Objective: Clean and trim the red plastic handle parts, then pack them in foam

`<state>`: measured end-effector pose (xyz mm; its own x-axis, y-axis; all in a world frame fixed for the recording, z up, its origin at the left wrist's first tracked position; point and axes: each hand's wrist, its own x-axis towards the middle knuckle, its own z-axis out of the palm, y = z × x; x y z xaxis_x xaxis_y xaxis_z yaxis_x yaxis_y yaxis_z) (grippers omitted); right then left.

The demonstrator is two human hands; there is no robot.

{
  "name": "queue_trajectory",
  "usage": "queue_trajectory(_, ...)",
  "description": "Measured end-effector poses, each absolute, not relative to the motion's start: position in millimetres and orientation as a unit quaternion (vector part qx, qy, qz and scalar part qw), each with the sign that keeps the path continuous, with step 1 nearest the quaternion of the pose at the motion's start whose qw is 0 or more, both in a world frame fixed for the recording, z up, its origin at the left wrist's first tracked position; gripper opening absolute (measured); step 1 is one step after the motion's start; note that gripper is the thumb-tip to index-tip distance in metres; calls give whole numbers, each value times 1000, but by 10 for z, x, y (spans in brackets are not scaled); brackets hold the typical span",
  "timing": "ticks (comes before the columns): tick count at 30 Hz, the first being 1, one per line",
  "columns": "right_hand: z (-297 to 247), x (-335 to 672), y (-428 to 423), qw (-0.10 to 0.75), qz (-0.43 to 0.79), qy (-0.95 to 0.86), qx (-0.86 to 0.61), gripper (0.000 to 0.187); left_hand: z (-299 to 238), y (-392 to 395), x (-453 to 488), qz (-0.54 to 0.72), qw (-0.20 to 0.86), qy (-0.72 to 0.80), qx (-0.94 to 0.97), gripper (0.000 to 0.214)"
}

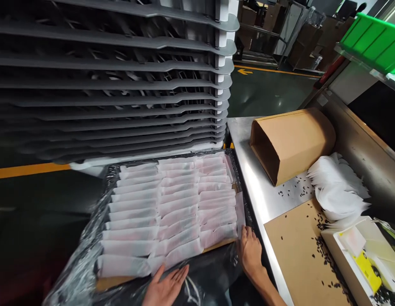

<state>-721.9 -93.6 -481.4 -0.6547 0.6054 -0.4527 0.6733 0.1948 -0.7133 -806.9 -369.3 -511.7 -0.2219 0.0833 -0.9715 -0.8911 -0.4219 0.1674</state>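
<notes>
The tray (235, 187) of white paper sachets (172, 208) is lying flat, wrapped in crinkly black plastic film (79, 272), just beside the left edge of the steel counter (261, 191) and in front of the tall stack of grey trays (121, 85). It is probably light but floppy: a thin cardboard sheet (114, 281) is showing under the rows, so it would likely sag if lifted from one side, and the film looks slippery. The loose sachets are overlapping like tiles and would slide if the tray tipped. Both near corners look like the best places to hold, with support from underneath.

The left hand (167, 287) is lying flat with fingers spread, its grip holding nothing, at the tray's near edge on the film. The right hand (250, 253) is resting at the tray's near right corner, fingers curled over the edge between tray and counter; whether its grip is pinching the film I cannot tell.
</notes>
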Motion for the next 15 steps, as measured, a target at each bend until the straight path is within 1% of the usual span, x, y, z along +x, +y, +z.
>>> queue_trajectory(3,-4756,-7130,-1109,77,-593,682,421,36,-5136,-3643,-8279,661,359,381,-537,73)
queue_trajectory(5,-4837,-7182,-1213,123,-657,598,442,23,-5167,-3591,-8401,653,353,382,-551,67)
queue_trajectory(6,-4900,-7236,-1240,143,-681,557,453,20,-5181,-3559,-8454,651,348,384,-555,63)
queue_trajectory(8,-5031,-7368,-1233,167,-717,487,469,24,-5197,-3491,-8535,652,340,389,-555,53)
queue_trajectory(12,-5196,-7541,-1091,181,-757,407,478,28,-5158,-3473,-8547,660,330,401,-543,29)
queue_trajectory(15,-5241,-7551,-1051,194,-772,386,467,31,-5052,-3708,-8446,663,300,431,-534,21)
